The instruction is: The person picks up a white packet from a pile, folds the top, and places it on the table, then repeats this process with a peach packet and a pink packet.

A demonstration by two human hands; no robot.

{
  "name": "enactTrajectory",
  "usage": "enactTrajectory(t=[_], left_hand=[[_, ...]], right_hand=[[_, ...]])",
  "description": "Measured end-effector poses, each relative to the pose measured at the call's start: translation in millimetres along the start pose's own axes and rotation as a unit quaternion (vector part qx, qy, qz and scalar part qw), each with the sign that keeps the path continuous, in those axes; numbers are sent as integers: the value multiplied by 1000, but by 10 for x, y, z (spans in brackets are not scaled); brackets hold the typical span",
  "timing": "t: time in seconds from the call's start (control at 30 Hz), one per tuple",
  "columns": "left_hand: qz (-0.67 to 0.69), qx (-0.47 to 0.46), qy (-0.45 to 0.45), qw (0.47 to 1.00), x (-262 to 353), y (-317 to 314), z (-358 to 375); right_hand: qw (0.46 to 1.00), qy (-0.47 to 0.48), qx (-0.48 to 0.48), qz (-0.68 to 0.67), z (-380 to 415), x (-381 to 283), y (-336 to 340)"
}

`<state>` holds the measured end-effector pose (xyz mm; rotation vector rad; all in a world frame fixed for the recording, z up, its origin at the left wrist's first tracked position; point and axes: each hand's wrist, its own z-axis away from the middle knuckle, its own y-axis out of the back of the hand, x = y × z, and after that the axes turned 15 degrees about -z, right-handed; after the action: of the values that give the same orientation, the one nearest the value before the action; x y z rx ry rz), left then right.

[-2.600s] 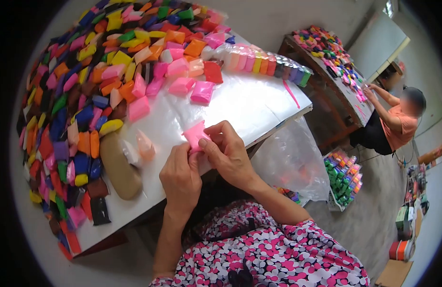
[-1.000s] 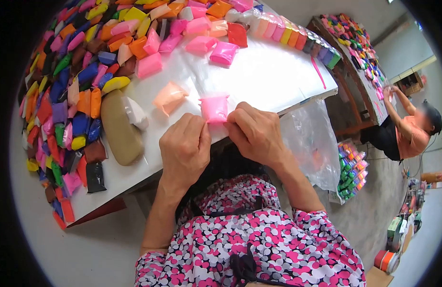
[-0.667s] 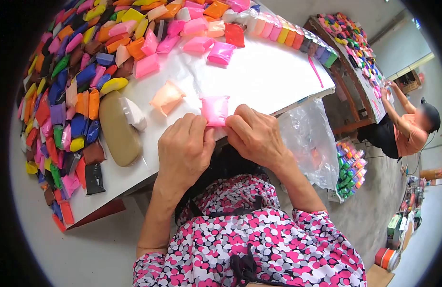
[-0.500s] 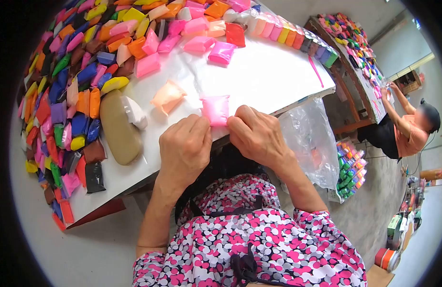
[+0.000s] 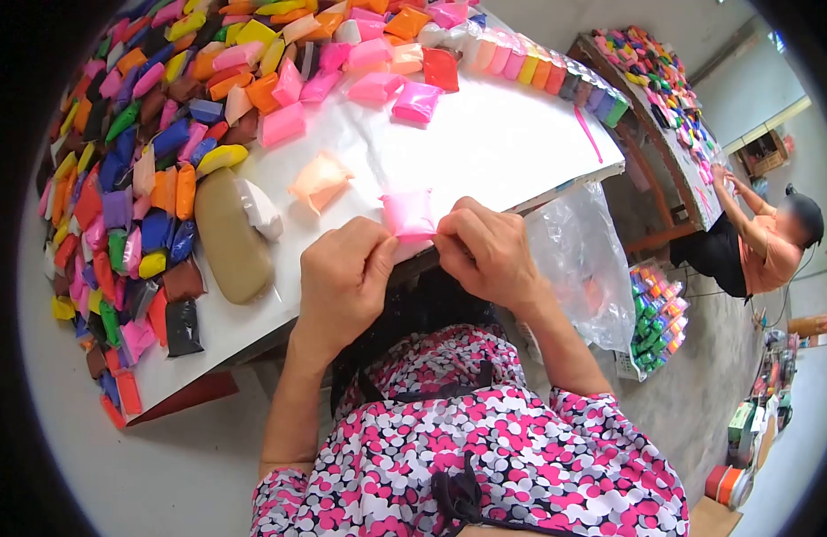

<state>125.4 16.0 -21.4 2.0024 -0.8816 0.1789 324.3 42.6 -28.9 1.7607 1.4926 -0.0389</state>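
A small pink packet (image 5: 408, 213), glossy and pillow-shaped, lies at the near edge of the white table. My left hand (image 5: 346, 273) is closed, with thumb and finger pinching the packet's lower left corner. On the other side, my right hand (image 5: 489, 253) pinches the lower right corner with curled fingers. Just beyond is a peach packet (image 5: 320, 182). To the left sits a smooth tan oval block (image 5: 230, 237), with a whitish wrapped packet (image 5: 259, 210) against its right side.
Many coloured packets (image 5: 172, 139) cover the table's left and far parts. A row of packets (image 5: 547, 72) lines the far right edge. A clear plastic bag (image 5: 579, 259) hangs at the right, beside bundled packets (image 5: 655, 318). Another person (image 5: 771, 233) works at a second table (image 5: 650, 116).
Both hands keep their pinch on the pink packet's lower corners, shifting only slightly. The packet's near edge looks a little more tilted. The view has moved a little.
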Motion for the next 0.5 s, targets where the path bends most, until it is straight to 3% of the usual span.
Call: enactTrajectory(t=[0.23,0.27,0.37,0.43,0.5], left_hand=[[28,-16,60,998,72,6,-19],[48,-13,76,996,86,8,-21],[111,-12,121,986,124,24,-32],[156,-26,149,976,140,38,-36],[194,-31,167,966,164,50,-33]], right_hand=[[997,-30,24,-61,-72,7,55],[984,-117,41,-130,-70,-10,68],[882,-331,99,-320,-131,-132,133],[785,-421,146,-431,-239,-238,138],[724,-446,136,-509,-274,-274,128]])
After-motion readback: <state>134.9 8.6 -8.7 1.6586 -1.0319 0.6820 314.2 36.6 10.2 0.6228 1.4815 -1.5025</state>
